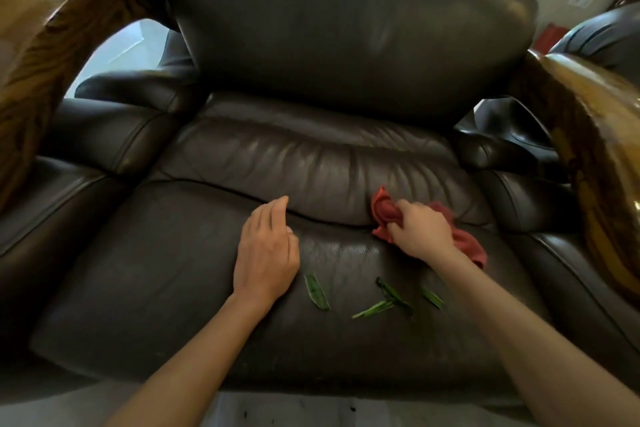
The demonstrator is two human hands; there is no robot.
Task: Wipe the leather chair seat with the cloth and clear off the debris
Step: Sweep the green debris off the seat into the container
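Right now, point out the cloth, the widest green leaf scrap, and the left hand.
cloth (467, 243): head view, on its loose fold behind the wrist.
widest green leaf scrap (316, 291): head view, mid-blade.
left hand (266, 253): head view, back of hand.

The big dark leather seat (166, 274) holds everything. Some green leaf bits (391, 298) lie on it, near its front edge and right of its middle. One flat leaf (316, 290) lies alone, to the left of those bits. A red cloth (465, 243) sits bunched on the seat behind the bits, by the back crease. Two hands touch the seat there too.
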